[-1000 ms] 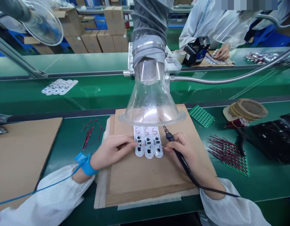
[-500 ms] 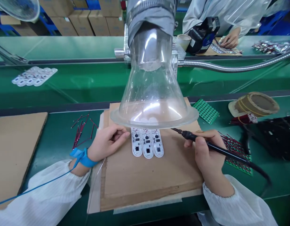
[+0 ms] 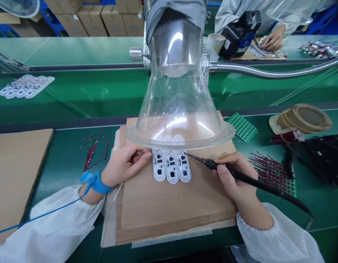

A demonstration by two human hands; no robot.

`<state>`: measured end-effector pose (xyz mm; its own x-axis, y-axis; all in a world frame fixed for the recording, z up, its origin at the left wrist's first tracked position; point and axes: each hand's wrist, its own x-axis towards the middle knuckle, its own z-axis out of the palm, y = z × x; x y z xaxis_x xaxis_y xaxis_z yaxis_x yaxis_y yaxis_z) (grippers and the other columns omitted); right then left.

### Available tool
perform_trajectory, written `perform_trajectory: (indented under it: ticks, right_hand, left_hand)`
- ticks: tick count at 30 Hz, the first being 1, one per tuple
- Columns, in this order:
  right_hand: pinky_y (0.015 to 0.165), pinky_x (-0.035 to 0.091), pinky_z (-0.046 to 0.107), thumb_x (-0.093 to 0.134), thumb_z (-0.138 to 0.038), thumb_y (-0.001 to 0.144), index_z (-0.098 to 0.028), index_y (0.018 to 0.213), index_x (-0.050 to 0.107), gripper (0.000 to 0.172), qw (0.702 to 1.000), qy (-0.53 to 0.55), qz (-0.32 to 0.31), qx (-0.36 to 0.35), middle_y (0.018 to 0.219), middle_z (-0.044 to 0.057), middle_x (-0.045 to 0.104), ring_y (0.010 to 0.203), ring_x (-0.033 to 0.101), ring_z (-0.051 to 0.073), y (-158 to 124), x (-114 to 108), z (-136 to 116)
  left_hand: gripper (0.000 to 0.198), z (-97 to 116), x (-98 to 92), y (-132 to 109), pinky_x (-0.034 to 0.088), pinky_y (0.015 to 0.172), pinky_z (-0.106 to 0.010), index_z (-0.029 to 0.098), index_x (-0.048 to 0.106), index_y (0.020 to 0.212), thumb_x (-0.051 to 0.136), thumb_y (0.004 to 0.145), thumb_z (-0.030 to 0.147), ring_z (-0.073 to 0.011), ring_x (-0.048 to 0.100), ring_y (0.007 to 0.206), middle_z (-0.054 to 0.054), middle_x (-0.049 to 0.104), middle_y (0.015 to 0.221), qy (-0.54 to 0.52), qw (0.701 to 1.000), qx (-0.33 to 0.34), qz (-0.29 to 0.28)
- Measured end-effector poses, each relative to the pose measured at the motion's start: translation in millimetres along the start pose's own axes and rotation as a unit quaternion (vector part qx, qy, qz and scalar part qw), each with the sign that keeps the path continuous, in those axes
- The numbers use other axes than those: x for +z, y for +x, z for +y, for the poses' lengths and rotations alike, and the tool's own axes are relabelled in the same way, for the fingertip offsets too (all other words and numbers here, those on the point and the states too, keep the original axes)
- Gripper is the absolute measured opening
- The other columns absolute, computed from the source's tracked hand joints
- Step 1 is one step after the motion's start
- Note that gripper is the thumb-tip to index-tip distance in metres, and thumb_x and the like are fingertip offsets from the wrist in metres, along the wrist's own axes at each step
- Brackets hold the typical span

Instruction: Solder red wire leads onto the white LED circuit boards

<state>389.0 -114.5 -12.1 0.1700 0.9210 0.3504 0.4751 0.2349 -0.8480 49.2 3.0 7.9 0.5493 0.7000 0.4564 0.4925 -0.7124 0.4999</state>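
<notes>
Circuit boards [image 3: 171, 166], three white ones side by side, lie flat on a cardboard pad [image 3: 174, 208], their top ends tucked just under the rim of a clear plastic hood [image 3: 180, 109]. The person's left hand [image 3: 125, 164] rests with its fingers [image 3: 141, 155] close together and lightly curled, holding nothing, their tips right at the left edge of the boards, though I can't quite tell whether they touch. The right hand [image 3: 235, 179] pinches a black soldering iron [image 3: 240, 176] between thumb and fingers, the way you'd hold a pen, with its thin metal tip just beside the top of the rightmost board. A blue wrist strap [image 3: 94, 180] circles the left wrist, and its blue cord [image 3: 40, 217] trails across a white sleeve [image 3: 56, 223]. Loose red pins [image 3: 93, 153] lie on the green bench [image 3: 48, 146] left of the pad. To the right sit a green tray [image 3: 273, 175] bristling with more red pins, a small green board [image 3: 242, 127] and a roll of tape [image 3: 300, 118]. Across the way, a co-worker's hand [image 3: 273, 38] works at the next bench.
</notes>
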Motion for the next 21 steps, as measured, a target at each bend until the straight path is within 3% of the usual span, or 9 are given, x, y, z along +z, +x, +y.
perform_trajectory:
  ticks: [6, 15, 21]
  right_hand:
    - [0.057, 0.058, 0.029, 0.077, -0.037, 0.108, -0.028, 0.106, 0.076, 0.010, 1.000, 0.007, 0.000, -0.013, 0.088, 0.002, 0.078, 0.065, 0.074, 0.018, -1.3, -1.3, 0.3]
    - [0.057, 0.057, 0.031, 0.076, -0.041, 0.108, -0.027, 0.105, 0.075, 0.014, 1.000, -0.018, -0.014, -0.002, 0.085, 0.002, 0.076, 0.065, 0.072, 0.019, -2.3, -2.6, 3.1]
    - [0.058, 0.055, 0.033, 0.073, -0.045, 0.110, -0.027, 0.102, 0.073, 0.020, 0.999, 0.037, 0.021, 0.006, 0.076, 0.001, 0.071, 0.063, 0.067, 0.019, -1.8, -0.2, 3.7]
  left_hand:
    - [0.029, -0.8, -0.9, -0.6, 0.032, 0.047, -0.020, 0.022, 0.056, 0.082, 0.062, 0.110, 0.026, -0.0088, 0.036, 0.046, 0.010, 0.041, 0.057, 0.000, 1.000, 0.000, 0.000]
    - [0.029, -0.2, 2.5, 0.1, 0.029, 0.047, -0.021, 0.022, 0.061, 0.086, 0.060, 0.113, 0.030, -0.0093, 0.036, 0.047, 0.009, 0.043, 0.058, 0.001, 1.000, 0.007, -0.027]
    - [0.025, -1.0, 1.7, -1.4, 0.029, 0.047, -0.020, 0.022, 0.061, 0.086, 0.063, 0.111, 0.027, -0.0088, 0.035, 0.047, 0.010, 0.039, 0.057, -0.017, 1.000, -0.003, 0.006]
